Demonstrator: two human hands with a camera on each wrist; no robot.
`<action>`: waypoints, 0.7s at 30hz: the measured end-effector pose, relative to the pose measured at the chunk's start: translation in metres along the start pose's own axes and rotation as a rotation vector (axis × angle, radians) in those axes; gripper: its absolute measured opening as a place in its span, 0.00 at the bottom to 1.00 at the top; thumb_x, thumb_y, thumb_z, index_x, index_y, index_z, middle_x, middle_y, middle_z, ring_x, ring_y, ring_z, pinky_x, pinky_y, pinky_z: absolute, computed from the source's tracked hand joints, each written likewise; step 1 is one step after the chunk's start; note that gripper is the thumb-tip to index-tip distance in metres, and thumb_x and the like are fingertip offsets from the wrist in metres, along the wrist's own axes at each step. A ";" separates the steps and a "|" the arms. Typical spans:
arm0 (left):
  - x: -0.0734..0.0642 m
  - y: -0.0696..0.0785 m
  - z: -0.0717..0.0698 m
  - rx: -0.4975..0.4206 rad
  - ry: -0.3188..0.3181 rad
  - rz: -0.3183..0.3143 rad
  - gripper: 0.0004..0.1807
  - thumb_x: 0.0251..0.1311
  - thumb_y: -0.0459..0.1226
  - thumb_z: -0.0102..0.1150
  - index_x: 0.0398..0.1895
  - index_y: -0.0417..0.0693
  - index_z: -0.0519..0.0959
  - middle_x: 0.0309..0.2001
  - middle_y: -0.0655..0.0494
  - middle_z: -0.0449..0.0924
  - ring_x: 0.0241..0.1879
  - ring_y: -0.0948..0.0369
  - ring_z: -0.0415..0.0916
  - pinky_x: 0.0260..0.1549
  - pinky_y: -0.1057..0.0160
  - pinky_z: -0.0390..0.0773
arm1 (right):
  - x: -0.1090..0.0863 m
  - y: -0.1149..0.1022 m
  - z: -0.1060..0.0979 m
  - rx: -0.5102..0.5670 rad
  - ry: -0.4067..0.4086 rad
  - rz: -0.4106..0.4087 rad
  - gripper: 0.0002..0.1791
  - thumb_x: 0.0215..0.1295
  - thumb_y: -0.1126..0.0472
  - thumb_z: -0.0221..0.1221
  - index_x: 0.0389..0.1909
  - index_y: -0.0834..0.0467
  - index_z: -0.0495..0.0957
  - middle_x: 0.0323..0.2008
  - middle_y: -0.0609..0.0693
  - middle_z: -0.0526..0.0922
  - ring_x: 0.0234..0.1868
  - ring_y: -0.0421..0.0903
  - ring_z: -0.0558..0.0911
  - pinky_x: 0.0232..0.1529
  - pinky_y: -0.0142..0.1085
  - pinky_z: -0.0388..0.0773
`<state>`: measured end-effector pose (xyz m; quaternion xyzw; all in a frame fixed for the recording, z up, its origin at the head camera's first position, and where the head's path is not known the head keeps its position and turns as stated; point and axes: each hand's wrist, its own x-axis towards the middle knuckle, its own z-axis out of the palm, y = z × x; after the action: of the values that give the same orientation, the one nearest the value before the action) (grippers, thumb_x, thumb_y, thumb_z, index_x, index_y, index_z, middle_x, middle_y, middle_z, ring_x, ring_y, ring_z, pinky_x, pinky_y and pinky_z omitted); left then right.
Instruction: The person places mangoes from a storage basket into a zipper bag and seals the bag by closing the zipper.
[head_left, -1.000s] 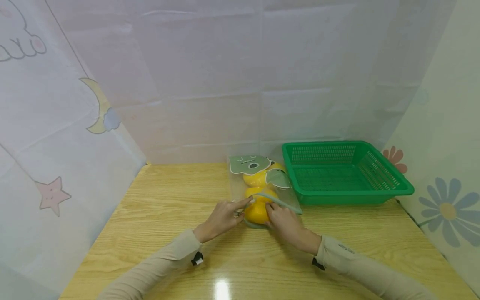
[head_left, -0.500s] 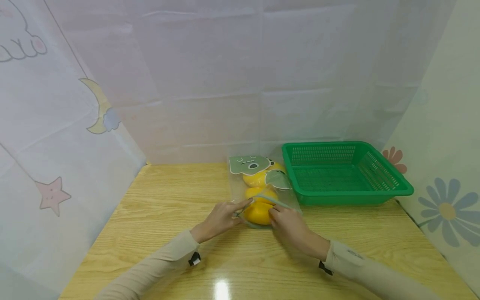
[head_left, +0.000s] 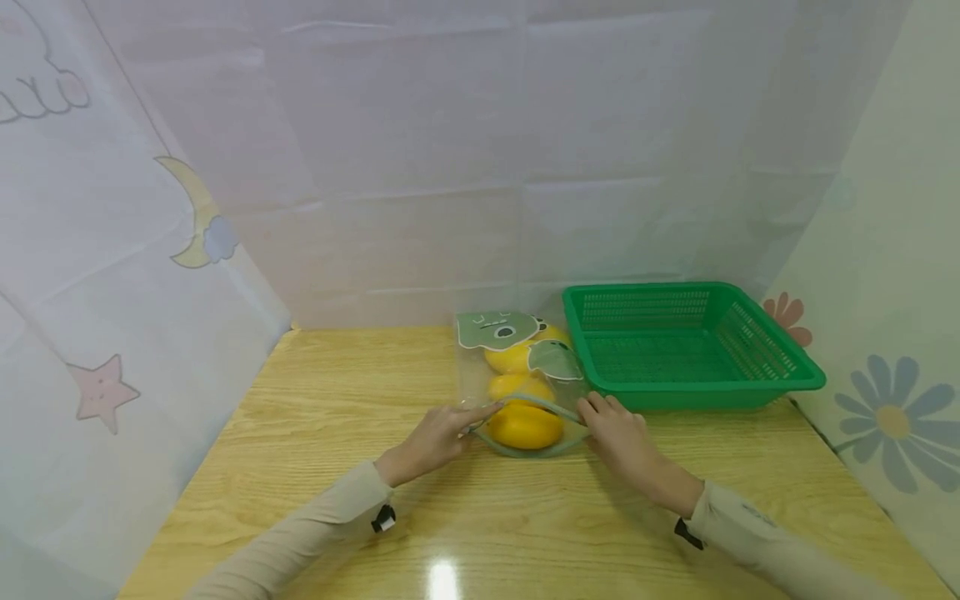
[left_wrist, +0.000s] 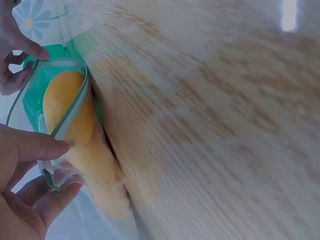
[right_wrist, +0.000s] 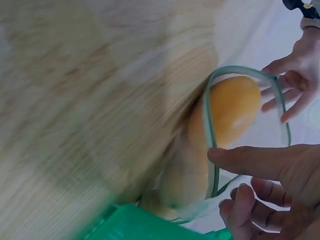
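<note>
A clear zip bag (head_left: 551, 360) with a green-edged mouth and green cartoon print lies on the table, its mouth facing me and held apart. Inside are several yellow mangoes; the front mango (head_left: 527, 427) sits right at the opening. My left hand (head_left: 433, 442) pinches the left corner of the mouth, with the thumb (left_wrist: 47, 146) on one side and fingers on the other. At the right corner my right hand (head_left: 622, 440) pinches the green edge, thumb (right_wrist: 250, 161) against the rim. Neither hand grips a mango.
A green plastic basket (head_left: 705, 387) stands close to the right of the bag, nothing visible in it. The wooden table (head_left: 337, 375) meets a pale fabric backdrop (head_left: 420, 242) behind, with printed sheets at both sides.
My right hand has moved right, from beside the front mango to the bag's right corner. The mouth is now spread wider and shows more of that mango. My left hand has shifted slightly left.
</note>
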<state>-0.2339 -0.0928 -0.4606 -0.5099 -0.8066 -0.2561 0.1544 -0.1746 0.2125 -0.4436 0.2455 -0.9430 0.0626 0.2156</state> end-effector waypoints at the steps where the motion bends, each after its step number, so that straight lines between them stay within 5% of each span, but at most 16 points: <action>1: 0.000 0.000 0.000 -0.002 0.002 -0.002 0.37 0.45 0.17 0.66 0.63 0.41 0.76 0.54 0.45 0.82 0.43 0.56 0.83 0.33 0.70 0.80 | -0.001 0.003 0.001 -0.016 -0.007 -0.003 0.29 0.38 0.73 0.78 0.31 0.55 0.67 0.29 0.48 0.69 0.26 0.46 0.71 0.13 0.33 0.65; 8: 0.000 0.000 0.000 -0.036 0.006 -0.021 0.33 0.42 0.14 0.62 0.57 0.39 0.79 0.52 0.48 0.83 0.51 0.53 0.81 0.44 0.64 0.81 | -0.006 0.012 0.007 -0.051 -0.003 -0.041 0.25 0.41 0.75 0.75 0.32 0.56 0.69 0.29 0.49 0.70 0.25 0.47 0.71 0.11 0.32 0.63; 15: 0.000 0.000 -0.001 -0.072 0.035 -0.016 0.29 0.43 0.13 0.60 0.52 0.39 0.78 0.47 0.48 0.85 0.39 0.57 0.84 0.37 0.69 0.81 | -0.005 0.013 0.008 -0.068 0.070 -0.060 0.18 0.46 0.74 0.73 0.31 0.56 0.75 0.27 0.49 0.74 0.24 0.47 0.74 0.11 0.34 0.67; 21: -0.001 -0.002 -0.004 -0.082 0.041 -0.048 0.29 0.47 0.14 0.62 0.54 0.41 0.76 0.51 0.48 0.84 0.45 0.55 0.83 0.42 0.66 0.81 | -0.005 0.017 0.006 -0.031 0.105 -0.058 0.12 0.47 0.70 0.73 0.27 0.55 0.79 0.26 0.47 0.77 0.25 0.46 0.78 0.15 0.36 0.75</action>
<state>-0.2355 -0.0968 -0.4590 -0.4908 -0.8041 -0.3031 0.1438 -0.1810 0.2285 -0.4511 0.2656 -0.9239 0.0547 0.2701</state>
